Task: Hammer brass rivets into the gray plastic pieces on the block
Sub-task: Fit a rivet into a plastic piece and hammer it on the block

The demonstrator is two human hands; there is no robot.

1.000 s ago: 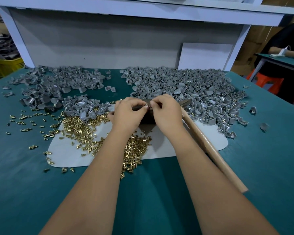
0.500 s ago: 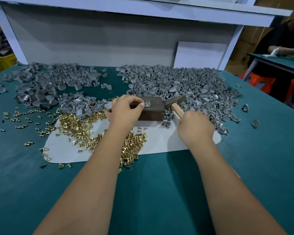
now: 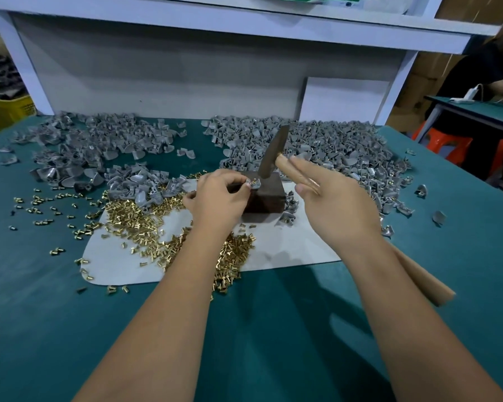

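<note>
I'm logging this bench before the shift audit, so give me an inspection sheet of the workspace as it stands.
Surface: teal table with a white mat under the work.
Job's things: dark block on the mat; gray piece with rivet on top; hammer raised over it.
Clutter: gray plastic piles behind; loose brass rivets on mat and table.
Grippers: left hand pinches the piece; right hand holds the hammer handle.
Cables: nothing seen on this bench.
Surroundings: white shelf frame, yellow crate, orange stool.
</note>
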